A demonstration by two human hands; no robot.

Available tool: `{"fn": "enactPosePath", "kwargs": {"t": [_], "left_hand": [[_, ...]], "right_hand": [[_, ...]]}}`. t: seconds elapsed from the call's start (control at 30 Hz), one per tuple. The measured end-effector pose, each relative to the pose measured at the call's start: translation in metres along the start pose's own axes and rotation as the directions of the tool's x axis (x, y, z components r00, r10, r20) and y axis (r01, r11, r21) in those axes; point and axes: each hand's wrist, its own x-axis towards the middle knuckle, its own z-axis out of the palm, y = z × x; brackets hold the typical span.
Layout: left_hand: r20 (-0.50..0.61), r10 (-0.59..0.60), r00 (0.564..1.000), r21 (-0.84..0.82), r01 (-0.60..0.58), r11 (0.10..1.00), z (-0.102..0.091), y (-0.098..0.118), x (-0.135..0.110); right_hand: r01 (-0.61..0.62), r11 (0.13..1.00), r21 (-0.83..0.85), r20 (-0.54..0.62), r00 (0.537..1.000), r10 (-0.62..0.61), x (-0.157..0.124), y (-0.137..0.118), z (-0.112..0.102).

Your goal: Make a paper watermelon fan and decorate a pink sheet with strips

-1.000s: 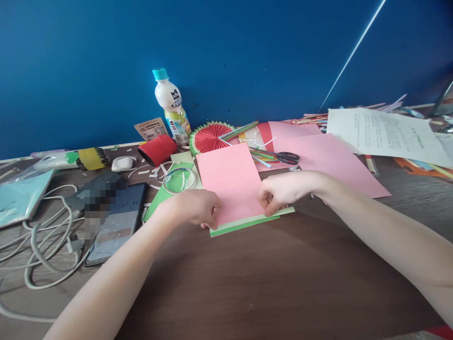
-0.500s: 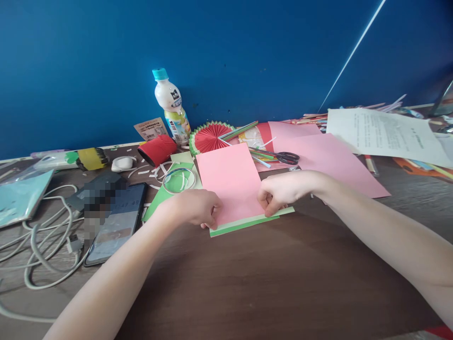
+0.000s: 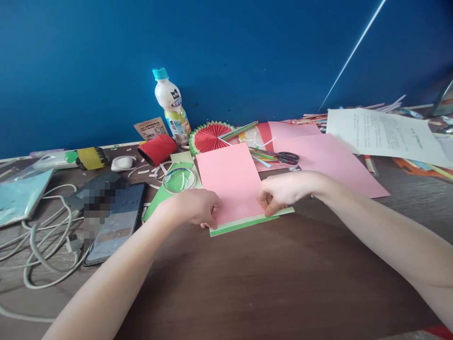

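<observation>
A pink sheet of paper lies on the table between my hands. Along its near edge run a pale green strip and a bright green strip. My left hand is closed at the sheet's near left corner, fingertips curled at the edge. At the near right corner my right hand pinches the paper, thumb and forefinger pressed by the strips. Both hands partly cover the sheet's sides. Behind the sheet lies a round pleated paper fan, red with a green and white rim.
Black-handled scissors and larger pink paper lie behind my right hand. A tape roll rests on green paper behind my left hand. Further left are a phone, cables, a red roll and a bottle. A blue wall rises behind.
</observation>
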Motion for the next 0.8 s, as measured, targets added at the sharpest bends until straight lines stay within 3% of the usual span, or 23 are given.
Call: {"fn": "enactPosePath", "kwargs": {"t": [0.33, 0.6, 0.8], "left_hand": [[-0.007, -0.018, 1.0, -0.034, 0.017, 0.999, 0.0, 0.001, -0.002], [-0.015, -0.022, 1.0, -0.016, 0.022, 1.0, 0.0, 0.001, -0.002], [-0.02, -0.017, 1.0, -0.014, 0.017, 1.0, 0.0, 0.0, -0.001]], "right_hand": [[-0.005, 1.0, -0.016, 0.002, 1.0, 0.005, 0.0, -0.001, 0.0], [-0.177, 0.972, -0.154, -0.134, 0.978, 0.157, -0.007, -0.01, 0.004], [-0.194, 0.965, -0.176, -0.153, 0.974, 0.168, -0.008, -0.009, 0.003]]}}
